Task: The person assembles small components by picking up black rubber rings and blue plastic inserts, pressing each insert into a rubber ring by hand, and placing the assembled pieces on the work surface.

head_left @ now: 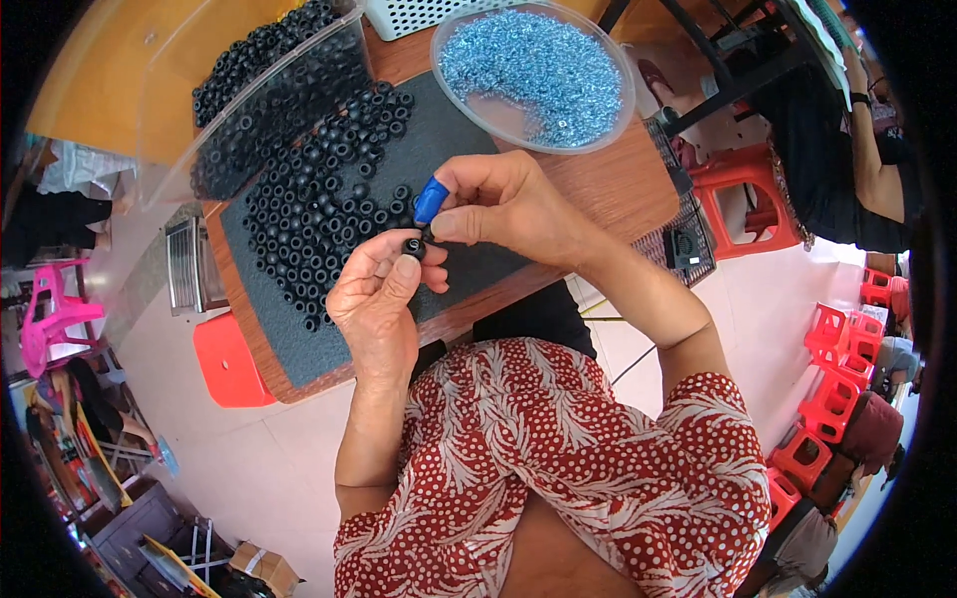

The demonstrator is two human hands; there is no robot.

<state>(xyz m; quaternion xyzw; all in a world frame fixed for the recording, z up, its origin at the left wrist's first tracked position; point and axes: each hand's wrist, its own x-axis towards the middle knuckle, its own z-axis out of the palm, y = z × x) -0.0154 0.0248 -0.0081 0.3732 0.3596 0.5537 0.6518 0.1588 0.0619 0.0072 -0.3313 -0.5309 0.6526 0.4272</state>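
Small round black piece [413,249], pale glint on top. Sits between thumb and fingers of left hand [377,304], pinched there, over dark mat [444,125]. Right hand [513,207] just beside it, blue wrap [431,200] on forefinger, thumb drawn close; cannot tell what it grips. Loose black rings [314,199] spread beyond.

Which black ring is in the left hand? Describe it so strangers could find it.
Find the wooden table, then the dark mat with its pile of black rings. By the pile's right side, the left hand pinches one ring clear of the mat; those in the pile lie loose.
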